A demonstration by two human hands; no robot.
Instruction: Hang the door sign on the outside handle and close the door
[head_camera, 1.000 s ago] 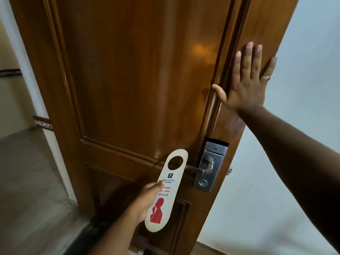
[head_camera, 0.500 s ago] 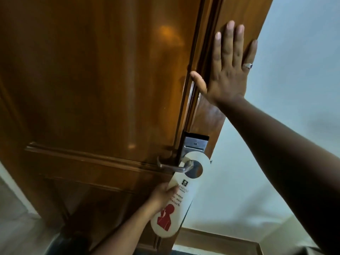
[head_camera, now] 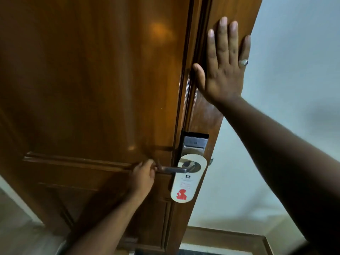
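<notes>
The white door sign [head_camera: 184,183] with a red figure hangs by its hole on the metal lever handle [head_camera: 174,169] of the brown wooden door [head_camera: 92,89]. It dangles in front of the steel lock plate [head_camera: 194,144]. My left hand [head_camera: 144,175] curls around the free end of the lever, left of the sign. My right hand [head_camera: 223,65] lies flat with fingers spread on the door's edge strip, well above the lock. The door stands ajar, its edge showing against the pale wall.
A pale wall [head_camera: 294,89] fills the right side, with a wooden skirting board [head_camera: 226,238] along its foot. A strip of light floor [head_camera: 16,227] shows at the lower left beside the door.
The sign has gone fully over the lever and hangs free. My left hand let go of it and moved to the lever's end. My right hand stays flat on the door.
</notes>
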